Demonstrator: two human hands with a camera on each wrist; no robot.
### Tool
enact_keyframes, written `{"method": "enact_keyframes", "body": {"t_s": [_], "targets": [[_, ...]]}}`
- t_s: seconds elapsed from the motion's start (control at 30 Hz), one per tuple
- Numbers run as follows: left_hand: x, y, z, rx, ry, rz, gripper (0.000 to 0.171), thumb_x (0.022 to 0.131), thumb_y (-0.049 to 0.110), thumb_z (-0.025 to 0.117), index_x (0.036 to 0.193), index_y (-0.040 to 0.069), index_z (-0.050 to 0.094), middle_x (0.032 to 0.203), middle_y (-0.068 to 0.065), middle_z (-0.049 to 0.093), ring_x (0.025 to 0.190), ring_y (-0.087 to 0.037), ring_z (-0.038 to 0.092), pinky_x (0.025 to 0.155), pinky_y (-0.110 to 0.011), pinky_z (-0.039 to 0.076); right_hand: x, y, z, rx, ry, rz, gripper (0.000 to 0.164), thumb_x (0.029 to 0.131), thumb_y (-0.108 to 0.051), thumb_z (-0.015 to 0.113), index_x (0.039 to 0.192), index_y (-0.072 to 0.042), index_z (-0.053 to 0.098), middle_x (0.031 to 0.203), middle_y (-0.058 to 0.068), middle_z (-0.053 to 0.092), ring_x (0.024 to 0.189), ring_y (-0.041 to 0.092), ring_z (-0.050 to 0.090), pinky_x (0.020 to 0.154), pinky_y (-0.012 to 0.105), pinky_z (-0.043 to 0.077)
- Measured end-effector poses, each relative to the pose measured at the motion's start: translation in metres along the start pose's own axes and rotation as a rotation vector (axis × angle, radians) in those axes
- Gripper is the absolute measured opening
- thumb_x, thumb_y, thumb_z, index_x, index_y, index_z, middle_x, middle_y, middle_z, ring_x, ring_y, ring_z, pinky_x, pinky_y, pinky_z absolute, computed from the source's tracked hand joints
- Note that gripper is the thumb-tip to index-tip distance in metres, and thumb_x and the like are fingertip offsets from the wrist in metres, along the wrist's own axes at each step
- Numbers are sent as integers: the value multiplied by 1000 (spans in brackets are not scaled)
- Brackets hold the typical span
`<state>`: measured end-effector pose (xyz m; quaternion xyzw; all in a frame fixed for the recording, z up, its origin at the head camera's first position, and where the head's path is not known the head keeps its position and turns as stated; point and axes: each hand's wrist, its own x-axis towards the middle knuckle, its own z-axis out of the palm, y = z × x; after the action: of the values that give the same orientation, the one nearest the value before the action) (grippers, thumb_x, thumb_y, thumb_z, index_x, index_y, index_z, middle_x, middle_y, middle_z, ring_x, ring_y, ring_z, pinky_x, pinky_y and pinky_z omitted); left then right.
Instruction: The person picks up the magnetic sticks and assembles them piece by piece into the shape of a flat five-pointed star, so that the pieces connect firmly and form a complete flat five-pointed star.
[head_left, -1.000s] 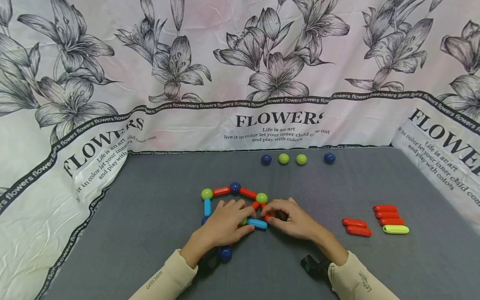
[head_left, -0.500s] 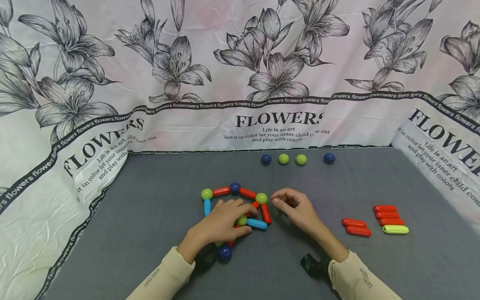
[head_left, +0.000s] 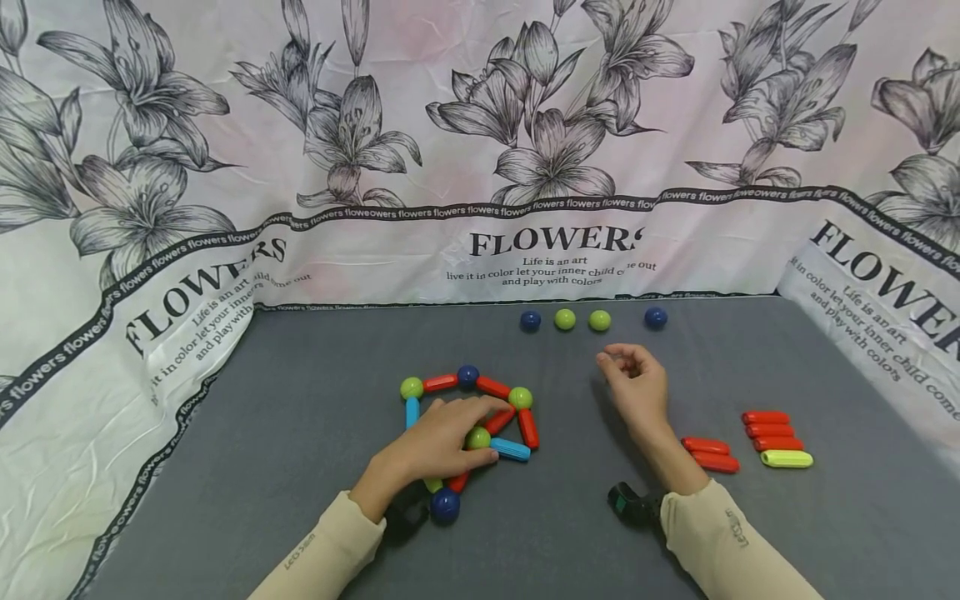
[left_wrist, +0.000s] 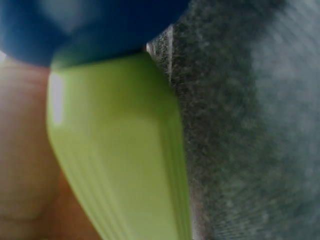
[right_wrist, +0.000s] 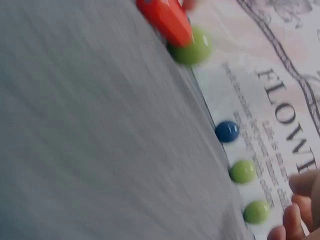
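Note:
My left hand (head_left: pixel 438 435) rests over a figure of rods and balls, hiding part of its left side. Its index finger reaches along a red rod (head_left: pixel 501 419), and its thumb lies by a blue rod (head_left: pixel 510 450). Between them shows a green ball (head_left: pixel 478 438). Another red rod (head_left: pixel 528 428) runs down from the right corner's green ball (head_left: pixel 521 398). In the left wrist view a yellow-green rod (left_wrist: pixel 120 150) meets a dark blue ball (left_wrist: pixel 95 25), close beside skin. My right hand (head_left: pixel 637 385), fingers loosely bent and holding nothing, hovers right of the figure.
Along the back edge of the grey table (head_left: pixel 330 342) sit a blue ball (head_left: pixel 530 321), two green ones and another blue ball (head_left: pixel 656 317). Spare red rods (head_left: pixel 768 431) and a yellow rod (head_left: pixel 787 459) lie at right. A flowered cloth (head_left: pixel 375 258) hangs behind.
My right hand has left the red rod at the figure's right corner and moved right and back, toward the loose balls. My left hand stays over the figure, shifting only slightly.

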<state>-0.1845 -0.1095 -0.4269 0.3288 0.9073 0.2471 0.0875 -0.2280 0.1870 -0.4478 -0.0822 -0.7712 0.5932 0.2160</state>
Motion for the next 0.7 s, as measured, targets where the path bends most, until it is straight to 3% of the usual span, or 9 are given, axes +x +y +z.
{"method": "enact_keyframes", "body": {"t_s": [0.2,0.3,0.4,0.5,0.57,0.7], "targets": [[0,-2,0,7,-11,-34,63,94,38,72,150,22,47,142,5,61,121,-13,58,94,-39,39,46,0,-14,-22,236,154,19,93,-18,73,107,-7,68,78,-14,49,72,1,47,62,17,40],[0,-2,0,6,-21,-45,63,94,38,72,150,23,47,143,5,60,123,-13,57,94,-39,39,69,1,-24,-71,271,279,28,94,-25,72,119,-14,67,88,-12,47,83,5,49,71,22,42],[1,-2,0,9,-25,-46,63,95,39,72,150,24,47,145,6,59,126,-13,56,95,-39,39,85,3,-30,-151,209,369,46,96,-30,68,140,-19,59,116,0,56,116,18,50,91,34,43],[1,-2,0,13,-24,-39,63,95,39,72,150,26,47,142,6,60,123,-11,57,95,-40,39,94,7,-33,-245,86,383,61,98,-31,65,155,-22,43,149,13,47,144,33,28,110,50,34],[2,-3,-1,13,-23,-34,63,94,39,72,150,26,47,139,6,61,120,-11,57,95,-40,40,99,10,-35,-320,1,358,65,100,-31,63,158,-22,38,157,18,42,146,38,24,114,56,28],[1,-5,-2,29,-16,-25,63,94,42,72,150,29,47,138,6,63,120,-11,58,97,-42,42,105,17,-37,-456,-170,255,61,100,-29,63,156,-16,41,151,27,47,141,48,31,112,64,18]]}}
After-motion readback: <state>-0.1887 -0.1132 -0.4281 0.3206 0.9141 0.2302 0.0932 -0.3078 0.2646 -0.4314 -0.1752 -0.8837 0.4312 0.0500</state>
